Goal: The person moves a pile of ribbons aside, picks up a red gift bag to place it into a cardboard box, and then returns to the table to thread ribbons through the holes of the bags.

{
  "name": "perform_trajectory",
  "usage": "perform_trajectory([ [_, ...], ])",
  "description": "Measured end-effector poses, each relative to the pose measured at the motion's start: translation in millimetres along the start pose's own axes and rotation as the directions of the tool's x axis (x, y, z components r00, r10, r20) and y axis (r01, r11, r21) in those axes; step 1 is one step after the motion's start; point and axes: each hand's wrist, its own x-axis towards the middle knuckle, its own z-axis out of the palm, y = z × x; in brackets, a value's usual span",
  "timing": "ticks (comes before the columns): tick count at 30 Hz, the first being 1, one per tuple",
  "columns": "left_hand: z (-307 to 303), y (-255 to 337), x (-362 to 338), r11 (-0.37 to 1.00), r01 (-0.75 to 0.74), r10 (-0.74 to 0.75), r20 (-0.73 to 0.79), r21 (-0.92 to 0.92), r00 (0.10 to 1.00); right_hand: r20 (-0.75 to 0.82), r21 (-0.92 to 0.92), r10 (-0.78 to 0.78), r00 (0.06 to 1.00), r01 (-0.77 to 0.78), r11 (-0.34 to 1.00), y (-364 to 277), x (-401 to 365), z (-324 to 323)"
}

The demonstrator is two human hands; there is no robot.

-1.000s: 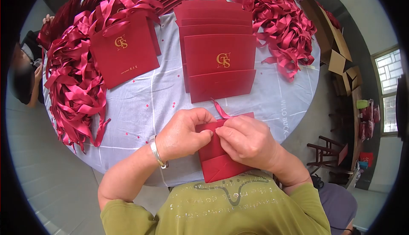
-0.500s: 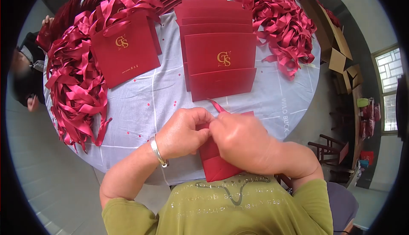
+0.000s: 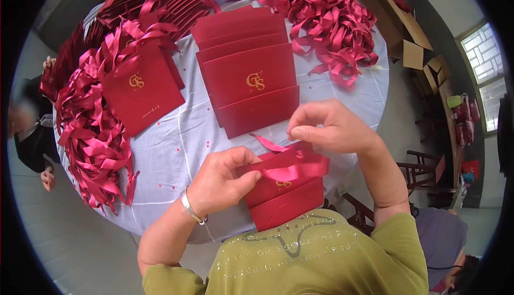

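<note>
A small red paper bag (image 3: 286, 204) with a gold logo lies flat at the table's near edge, against my green shirt. My left hand (image 3: 222, 180), wearing a silver bracelet, is closed on the bag's upper left edge, thumb in front. A pink ribbon (image 3: 300, 172) loops across the bag's front from beside that thumb, and a ribbon end sticks up past the top edge. Just above the bag's upper right corner is my right hand (image 3: 337, 126), thumb and forefinger brought together; whether anything is between them cannot be made out.
Overlapping red bags (image 3: 246, 75) lie ahead of me. Finished-looking bags with ribbon handles (image 3: 142, 89) are at the left. Loose ribbon piles (image 3: 93, 140) flank both sides, another ribbon heap (image 3: 332, 22) at far right. Another person (image 3: 32, 129) stands left; cardboard boxes (image 3: 415, 54) are beyond the table.
My right hand has moved up and right, away from my left hand. The bag's logo and the ribbon loop are now uncovered. The whole view has shifted slightly.
</note>
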Motion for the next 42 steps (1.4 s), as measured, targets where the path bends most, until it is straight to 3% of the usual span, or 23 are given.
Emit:
perform_trajectory([
  [1, 2, -3, 1, 1.000, -0.009, 0.009, 0.003, 0.007, 1.000, -0.014, 0.079, 0.141, 0.990, -0.140, 0.987, 11, -1, -4],
  [2, 5, -6, 1, 0.997, -0.044, 0.044, -0.001, -0.067, 0.999, 0.020, 0.042, 0.154, 0.988, -0.154, 0.987, 16, -1, -7],
  [3, 6, -7, 2, 0.987, -0.072, 0.072, -0.007, -0.142, 0.997, 0.016, 0.041, 0.149, 0.989, -0.149, 0.988, 19, 0, -8],
  [9, 9, -3, -2, 0.986, -0.084, 0.083, -0.013, -0.142, 0.996, 0.082, 0.052, 0.072, 0.994, -0.076, 0.996, 14, 3, 0],
  [11, 9, -1, -4, 0.977, -0.125, 0.123, -0.024, -0.175, 0.992, -0.066, -0.022, -0.027, 0.997, 0.026, 0.999, 14, 5, 4],
  [12, 8, 1, -7, 0.987, -0.135, 0.134, -0.015, -0.088, 0.991, -0.071, -0.020, -0.029, 0.997, 0.027, 0.999, 13, 6, 3],
  [14, 9, 0, -8, 0.990, -0.144, 0.144, -0.003, -0.001, 0.990, -0.015, -0.177, 0.089, 0.996, -0.090, 0.980, 10, 11, -2],
  [17, 13, -3, -7, 0.970, -0.244, 0.243, -0.068, -0.013, 0.968, 0.069, -0.283, 0.135, 0.988, -0.110, 0.953, 11, 24, 6],
  [18, 12, -1, -10, 0.982, -0.189, 0.190, -0.043, 0.017, 0.981, 0.065, -0.282, 0.136, 0.989, -0.112, 0.953, 8, 28, 9],
  [20, 12, 2, -13, 0.989, -0.135, 0.137, -0.018, 0.052, 0.990, 0.188, -0.170, 0.396, 0.899, -0.367, 0.914, 0, 36, 12],
  [24, 14, 4, -17, 0.966, -0.203, 0.211, -0.034, 0.160, 0.977, 0.263, -0.055, 0.391, 0.882, -0.391, 0.919, 7, 36, 18],
  [26, 15, 5, -17, 0.960, -0.219, 0.229, -0.043, 0.172, 0.972, 0.191, 0.127, 0.308, 0.932, -0.335, 0.934, 19, 32, 24],
  [27, 16, 5, -17, 0.945, -0.264, 0.278, -0.050, 0.193, 0.959, 0.193, 0.125, 0.309, 0.931, -0.336, 0.934, 21, 29, 25],
  [29, 17, 5, -18, 0.928, -0.304, 0.323, -0.056, 0.215, 0.945, -0.043, 0.271, 0.276, 0.960, -0.255, 0.928, 24, 23, 27],
  [30, 17, 4, -18, 0.932, -0.299, 0.316, -0.056, 0.206, 0.947, -0.043, 0.272, 0.278, 0.960, -0.256, 0.928, 24, 21, 27],
  [36, 19, 1, -15, 0.940, -0.275, 0.293, -0.065, 0.204, 0.954, -0.189, 0.044, 0.214, 0.958, -0.210, 0.977, 29, 14, 28],
  [38, 19, 1, -15, 0.947, -0.254, 0.273, -0.077, 0.199, 0.959, -0.292, -0.237, -0.029, 0.956, -0.043, 0.971, 25, 11, 28],
  [39, 19, 2, -14, 0.934, -0.285, 0.307, -0.074, 0.217, 0.949, -0.290, -0.231, -0.027, 0.957, -0.043, 0.972, 21, 9, 28],
  [41, 19, 2, -15, 0.920, -0.311, 0.336, -0.069, 0.238, 0.939, -0.201, -0.338, -0.307, 0.930, 0.228, 0.913, 13, 7, 24],
  [42, 18, 1, -15, 0.908, -0.333, 0.359, -0.064, 0.253, 0.931, -0.044, -0.244, -0.361, 0.931, 0.341, 0.908, 20, 10, 20],
])
